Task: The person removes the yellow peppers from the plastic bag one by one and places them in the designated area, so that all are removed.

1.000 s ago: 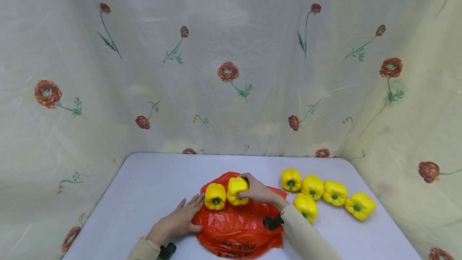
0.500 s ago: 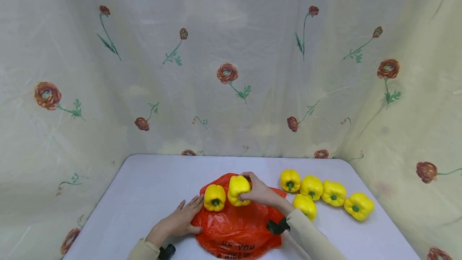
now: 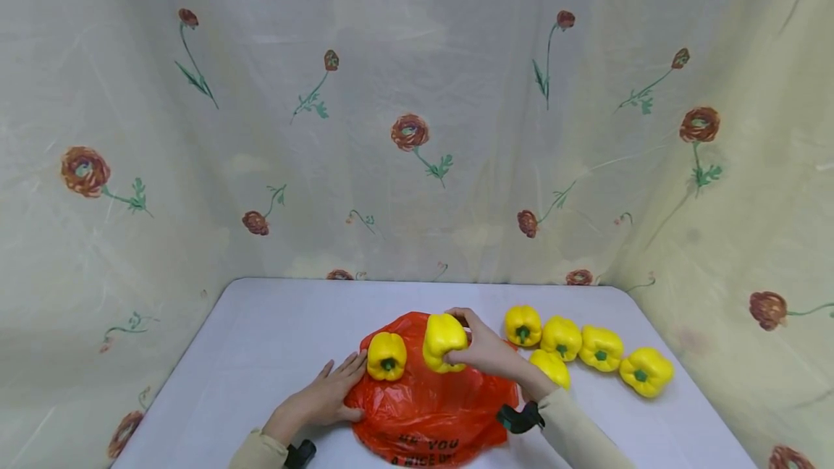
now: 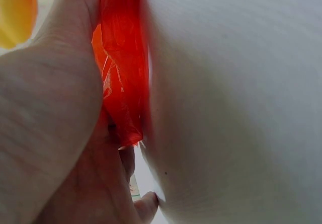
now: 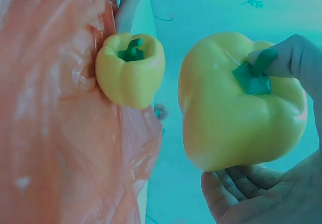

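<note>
My right hand (image 3: pixel 485 346) grips a yellow bell pepper (image 3: pixel 444 343) over the red plastic bag (image 3: pixel 430 404). In the right wrist view its thumb lies by the green stem and the fingers reach under the pepper (image 5: pixel 241 118). A second yellow bell pepper (image 3: pixel 387 356) lies on the bag's left part. My left hand (image 3: pixel 329 391) lies with straight, spread fingers along the bag's left edge, fingertips right beside that pepper. Red film (image 4: pixel 123 63) runs along the left hand's thumb and palm side in the left wrist view.
Several more yellow bell peppers (image 3: pixel 601 347) lie at the right of the white table (image 3: pixel 280 324), one partly hidden behind the right forearm. A flowered curtain (image 3: pixel 482 93) surrounds the table at the back and sides. Black straps (image 3: pixel 521 418) circle the wrists.
My right hand has moved up and to the right with its bell pepper, away from the pepper on the bag. The left hand has stayed in place.
</note>
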